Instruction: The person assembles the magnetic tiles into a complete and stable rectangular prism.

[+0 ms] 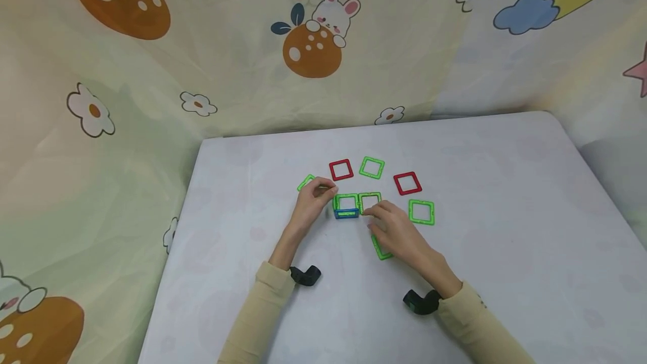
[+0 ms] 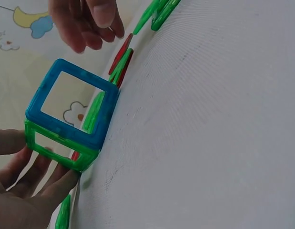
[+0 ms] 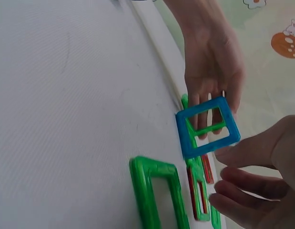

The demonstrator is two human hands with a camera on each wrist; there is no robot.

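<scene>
A blue square frame tile (image 2: 45, 93) stands upright, joined at its side to an upright green square frame tile (image 2: 54, 148). In the head view both stand at a flat green tile (image 1: 346, 195), with another green tile (image 1: 370, 194) beside it. My left hand (image 1: 314, 198) is at the left side of this structure; its fingers (image 2: 56, 191) reach along the upright green tile and appear to touch it. My right hand (image 1: 401, 235) hovers at the right, fingers loosely bent with nothing between them. Its thumb (image 3: 252, 150) is close to a corner of the blue tile.
Around the structure lie a red tile (image 1: 332, 170), a green tile (image 1: 372, 177), another red tile (image 1: 399, 184) and a green tile (image 1: 422, 222). One green tile (image 1: 376, 247) is partly under my right hand; another green tile (image 1: 305, 182) is partly behind my left. A patterned cloth (image 1: 242, 44) hangs behind the white table (image 1: 505, 229).
</scene>
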